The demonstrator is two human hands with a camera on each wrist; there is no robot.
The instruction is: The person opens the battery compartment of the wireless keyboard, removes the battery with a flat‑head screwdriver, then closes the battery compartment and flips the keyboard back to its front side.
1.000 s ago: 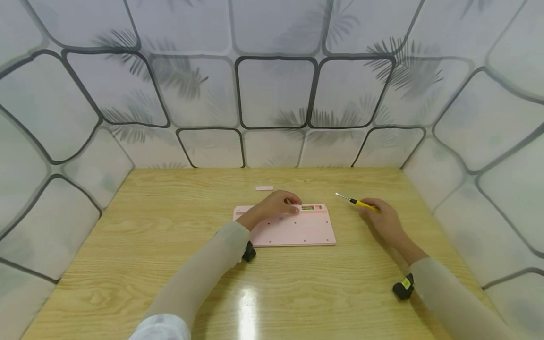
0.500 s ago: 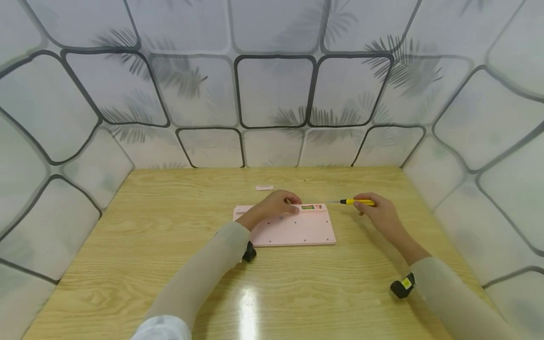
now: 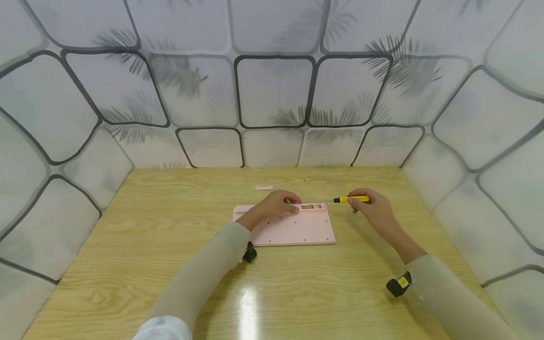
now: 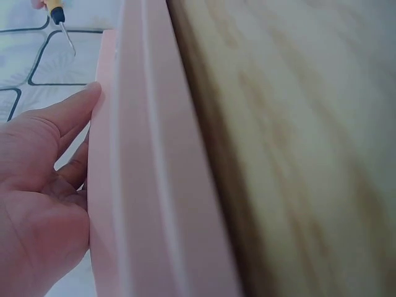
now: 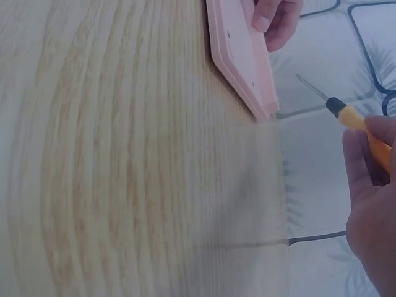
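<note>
A pink keyboard (image 3: 297, 231) lies with its screw-dotted underside up on the table. My left hand (image 3: 276, 203) grips its raised far edge, thumb on top and fingers over the back; in the left wrist view the hand (image 4: 37, 185) touches the pink edge. Just right of that hand is a small opening (image 3: 308, 207) with green and red inside, too small to make out. My right hand (image 3: 379, 215) holds a yellow-and-black screwdriver (image 3: 361, 199), its shaft pointing left by the keyboard's far right corner. In the right wrist view the screwdriver tip (image 5: 299, 77) shows apart from the keyboard (image 5: 241, 55).
Behind the keyboard lies a small pink strip (image 3: 264, 188), like a cover. A tiny dark speck (image 3: 304, 180) is farther back on the wooden table (image 3: 170, 264). Patterned cloth walls (image 3: 272, 94) close in the back and both sides.
My right hand has moved left and slightly up, swinging the screwdriver from pointing up-left to nearly level, its tip now by the keyboard's far right corner. The left hand and keyboard stay put.
</note>
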